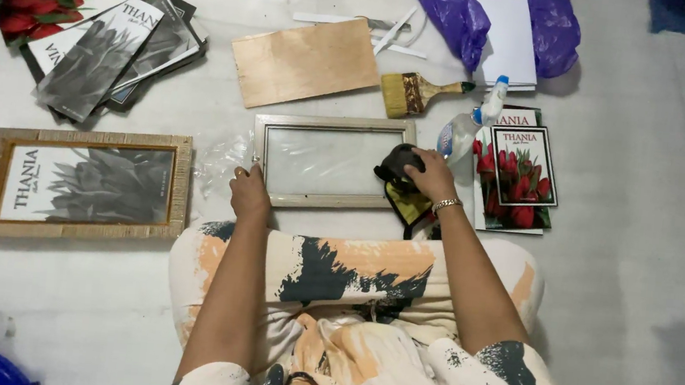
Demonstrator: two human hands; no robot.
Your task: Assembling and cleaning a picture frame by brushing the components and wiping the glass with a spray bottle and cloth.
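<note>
An empty pale wooden frame with a glass pane (324, 161) lies on the white floor in front of my knees. My left hand (249, 193) rests on its lower left corner, holding it down. Over the frame's right end, my right hand (430, 174) is closed on a dark cloth (398, 166) with a yellow patch. That cloth is pressed on the glass.
A finished framed grey print (83, 186) lies at left, a stack of prints (94, 30) behind it. A plywood backing board (305, 62), a paintbrush (416, 92), a spray bottle (468, 121) and red tulip prints (519, 172) lie around. A purple bag (460, 11) is at the back.
</note>
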